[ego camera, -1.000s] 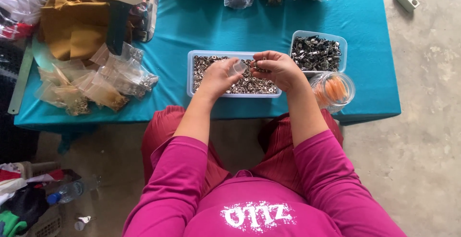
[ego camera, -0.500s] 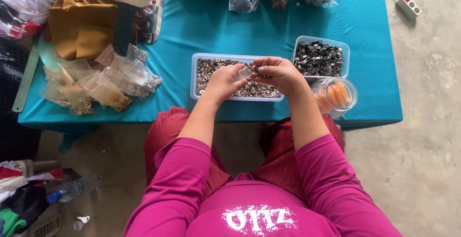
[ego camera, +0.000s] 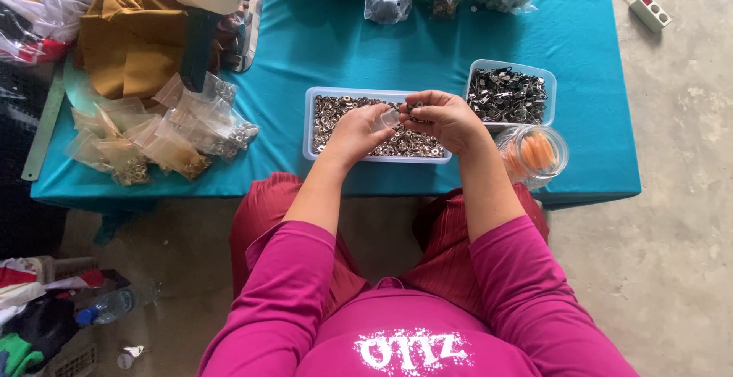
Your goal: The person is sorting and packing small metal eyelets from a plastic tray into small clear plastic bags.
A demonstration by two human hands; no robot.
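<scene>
Both my hands meet over a pale blue tray (ego camera: 309, 121) filled with small metal rings. My left hand (ego camera: 357, 131) holds a small clear plastic bag (ego camera: 390, 117) by its mouth. My right hand (ego camera: 441, 117) pinches a few metal rings at the bag's opening, fingers closed on them. A second tray (ego camera: 547, 85) of dark metal clips stands to the right of my right hand.
A round clear tub (ego camera: 534, 154) with orange pieces sits near the table's front right edge. A pile of filled small bags (ego camera: 164, 136) lies at the left, with brown cloth (ego camera: 130, 37) and a cutting machine (ego camera: 200, 11) behind. A power strip (ego camera: 650, 10) lies on the floor.
My hands have stayed together over the ring tray, shifting only slightly. The view has drifted a little.
</scene>
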